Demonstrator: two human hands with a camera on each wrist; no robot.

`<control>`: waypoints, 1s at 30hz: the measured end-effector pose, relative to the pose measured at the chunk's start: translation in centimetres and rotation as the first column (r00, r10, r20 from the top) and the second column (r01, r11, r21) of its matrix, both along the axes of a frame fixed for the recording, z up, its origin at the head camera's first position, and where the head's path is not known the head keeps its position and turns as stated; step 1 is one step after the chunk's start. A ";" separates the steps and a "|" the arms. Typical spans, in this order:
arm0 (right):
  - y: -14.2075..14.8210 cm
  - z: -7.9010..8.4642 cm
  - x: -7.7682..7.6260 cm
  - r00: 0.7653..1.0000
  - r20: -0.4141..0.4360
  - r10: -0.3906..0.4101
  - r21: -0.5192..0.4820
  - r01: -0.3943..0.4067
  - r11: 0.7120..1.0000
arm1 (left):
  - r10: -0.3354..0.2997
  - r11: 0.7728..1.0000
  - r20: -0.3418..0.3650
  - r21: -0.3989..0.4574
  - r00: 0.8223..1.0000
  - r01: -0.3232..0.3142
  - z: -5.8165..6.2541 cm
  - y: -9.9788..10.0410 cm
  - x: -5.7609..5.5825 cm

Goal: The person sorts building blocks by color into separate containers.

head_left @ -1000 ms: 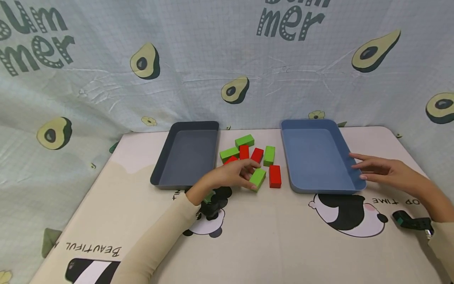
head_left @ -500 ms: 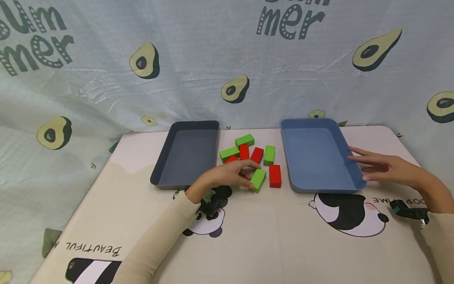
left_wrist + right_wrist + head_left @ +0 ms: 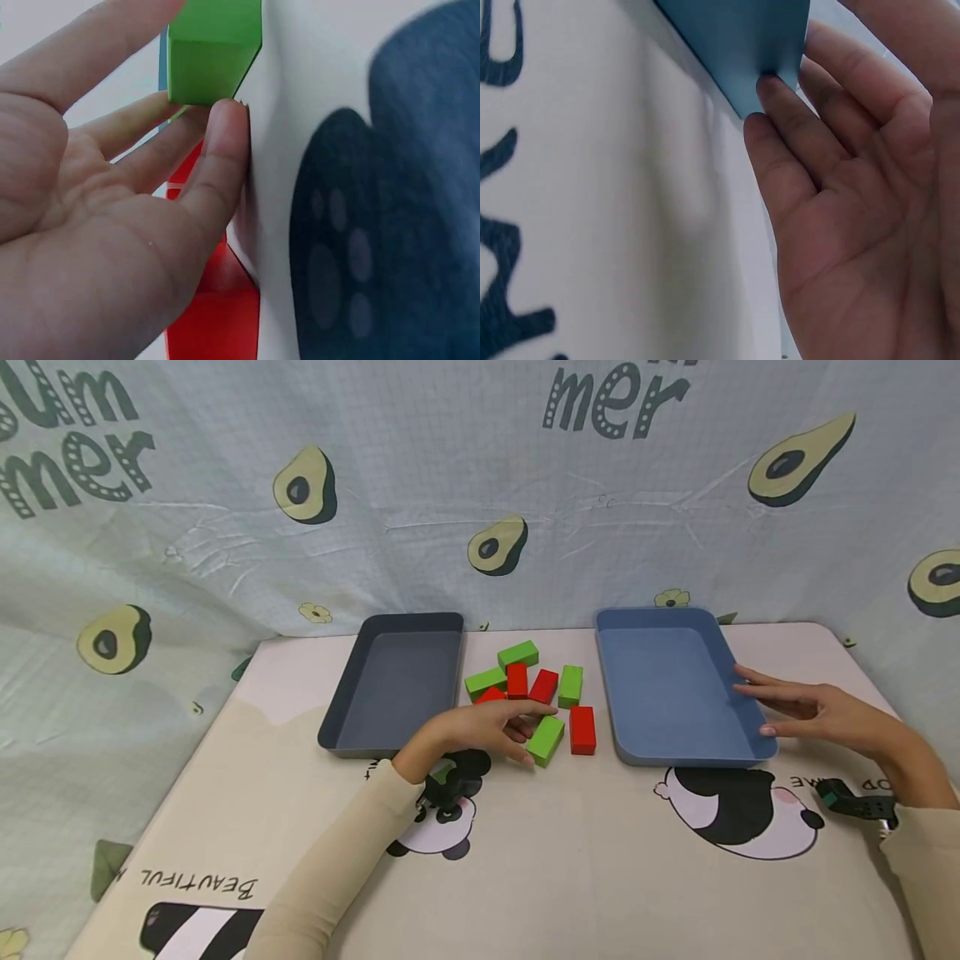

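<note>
My left hand (image 3: 480, 731) reaches over the near edge of a small pile of blocks. Its thumb and index finger lie spread on either side of a green block (image 3: 546, 742), which rests on the table; the thumb stands a little apart from it. In the left wrist view the green block (image 3: 214, 60) is beyond the fingertips, and a red block (image 3: 217, 322) shows below the hand. At the right, my right hand (image 3: 832, 710) has its fingers extended at the right wall of a blue tray (image 3: 675, 756). The right wrist view shows fingertips against the tray wall (image 3: 742, 45).
Several more blocks lie between the trays, among them a red block (image 3: 582, 731), a green block (image 3: 570, 685) and a far green block (image 3: 518, 653). A dark grey tray (image 3: 352, 750) stands left of them. A printed cloth (image 3: 420, 560) hangs behind the table.
The left thumb has drawn back from the green block's near end. My right hand has shifted slightly left along the blue tray's wall. The blocks look unmoved.
</note>
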State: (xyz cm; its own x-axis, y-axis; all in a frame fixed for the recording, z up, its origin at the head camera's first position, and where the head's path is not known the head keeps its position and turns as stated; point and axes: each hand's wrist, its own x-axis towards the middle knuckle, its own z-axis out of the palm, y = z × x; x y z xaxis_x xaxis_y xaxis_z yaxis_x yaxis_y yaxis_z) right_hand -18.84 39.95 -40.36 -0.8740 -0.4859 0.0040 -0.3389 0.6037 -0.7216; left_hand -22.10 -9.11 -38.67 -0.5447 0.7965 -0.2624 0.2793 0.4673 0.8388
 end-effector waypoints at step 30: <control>-0.2 0.1 0.2 1.000 0.006 -0.005 -0.023 0.005 1.000 | 0.170 0.955 0.144 0.218 0.975 -0.199 0.7 -0.1 0.5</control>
